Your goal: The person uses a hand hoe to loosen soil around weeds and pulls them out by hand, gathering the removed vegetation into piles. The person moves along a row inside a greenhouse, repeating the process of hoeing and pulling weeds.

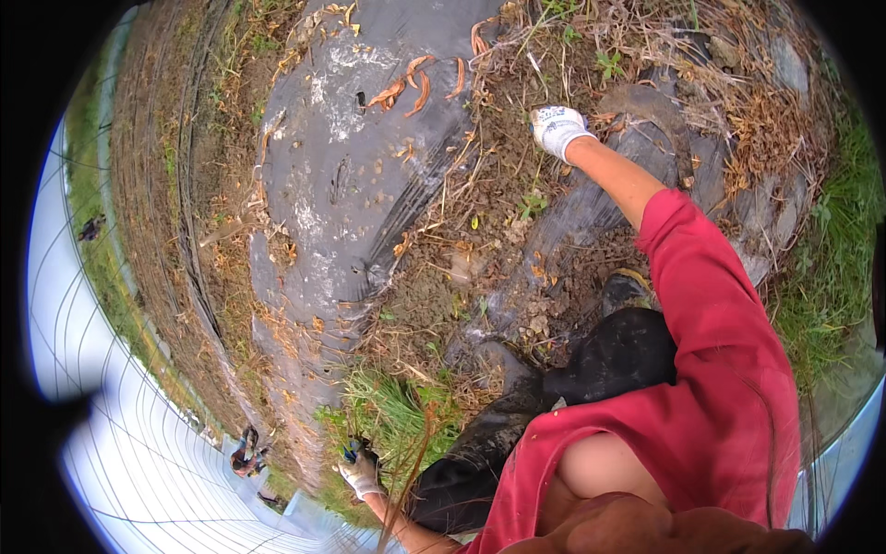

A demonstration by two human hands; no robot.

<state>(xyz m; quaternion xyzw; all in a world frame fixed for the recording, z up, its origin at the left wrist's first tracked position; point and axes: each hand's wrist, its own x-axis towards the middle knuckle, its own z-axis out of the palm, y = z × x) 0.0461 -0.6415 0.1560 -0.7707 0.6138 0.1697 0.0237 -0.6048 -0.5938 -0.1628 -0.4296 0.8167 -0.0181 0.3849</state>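
My right hand (pixel 559 133), in a white knit glove with blue print, is low over the soil and dry stems beside a grey plastic mulch sheet (pixel 297 159). Its fingers are curled downward; whether they grip anything is hidden. At the lower left, my left hand (pixel 361 474), in a soiled white glove, is closed around a small dark and blue object (pixel 354 451) that I cannot identify. Green grass (pixel 394 408) grows close by it. Curled dry brown leaves (pixel 419 86) lie on the sheet.
My muddy boot (pixel 625 291) and dark trouser legs are below the right arm. Dirty plastic film (pixel 644 156) and dry plant litter (pixel 754 138) lie at the right. Two other people are farther off, one crouching (pixel 246 453), one distant (pixel 90 227), under a hooped cover.
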